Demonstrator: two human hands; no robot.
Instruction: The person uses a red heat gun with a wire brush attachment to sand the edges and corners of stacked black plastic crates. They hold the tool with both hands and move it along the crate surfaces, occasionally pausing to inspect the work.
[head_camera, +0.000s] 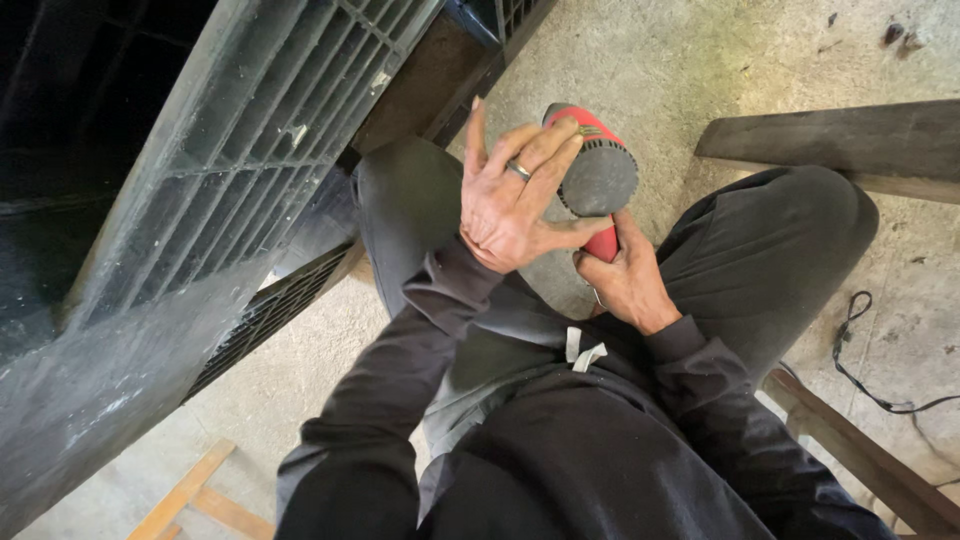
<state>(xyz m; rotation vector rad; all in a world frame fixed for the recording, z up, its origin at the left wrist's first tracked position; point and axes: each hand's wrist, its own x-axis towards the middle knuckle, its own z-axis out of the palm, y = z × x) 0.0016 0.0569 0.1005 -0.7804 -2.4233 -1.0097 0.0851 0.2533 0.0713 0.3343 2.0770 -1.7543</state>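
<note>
While the right hand (628, 283) wraps its fingers tightly around the handle of a red power tool (592, 172), the left hand (513, 200) lies flat against the tool's side, fingers stretched out and slightly spread, a ring on 1 of them. This tool sits above the person's lap, its dark round end facing up. A metal grille (250, 130) stands left, a wooden plank (850, 140) right, and a black cable (868, 378) crosses the concrete floor (700, 60).

You have no packages, signs or screens in view here, and no label you could make out.
</note>
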